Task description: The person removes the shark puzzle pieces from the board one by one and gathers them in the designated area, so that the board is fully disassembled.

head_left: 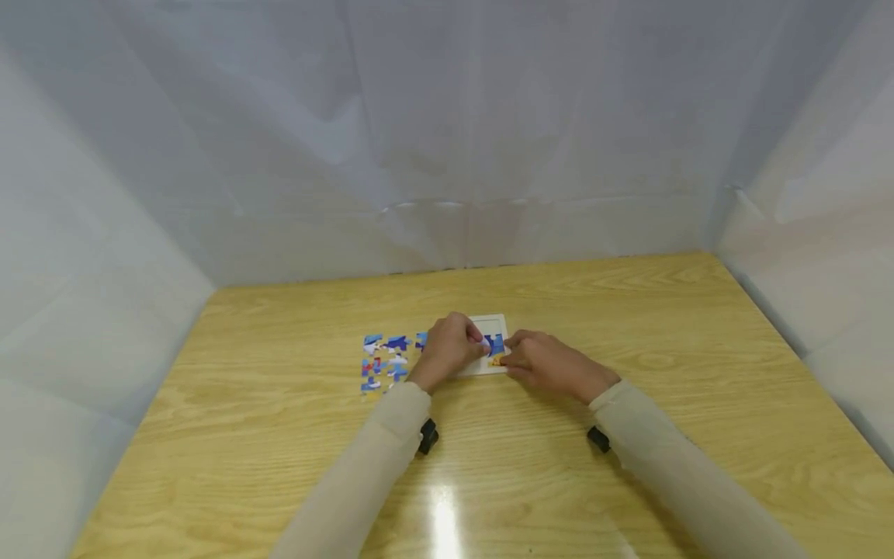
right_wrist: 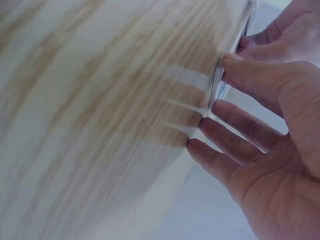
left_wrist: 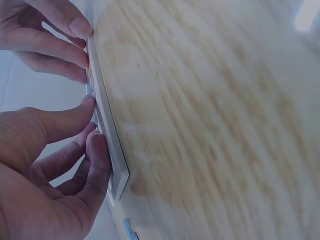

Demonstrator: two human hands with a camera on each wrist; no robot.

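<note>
Head view shows a white puzzle tray (head_left: 489, 341) lying flat on the wooden table (head_left: 628, 326), near its middle, with both hands meeting over it. Inside the tray, 2 or so blue pieces (head_left: 496, 342) sit toward its right side and an orange-yellow piece (head_left: 497, 360) lies at the lower right corner; the rest of the tray's inside is hidden by the hands. The left hand (head_left: 450, 347) covers the tray's left half, its fingers curled down onto the frame; in the left wrist view its thumb and fingertips (left_wrist: 97, 150) press together against the tray's raised white edge (left_wrist: 112, 150). The right hand (head_left: 541, 361) rests just beside the tray's right edge, fingertips at the orange-yellow piece; the right wrist view shows its fingers (right_wrist: 235, 127) slightly apart and nearly straight, tips touching the tray's rim (right_wrist: 217, 87). Loose blue, white and red puzzle pieces (head_left: 384, 363) lie in rough rows on the table just left of the tray, apart from it. Pale sleeves (head_left: 391, 435) cover both forearms.
</note>
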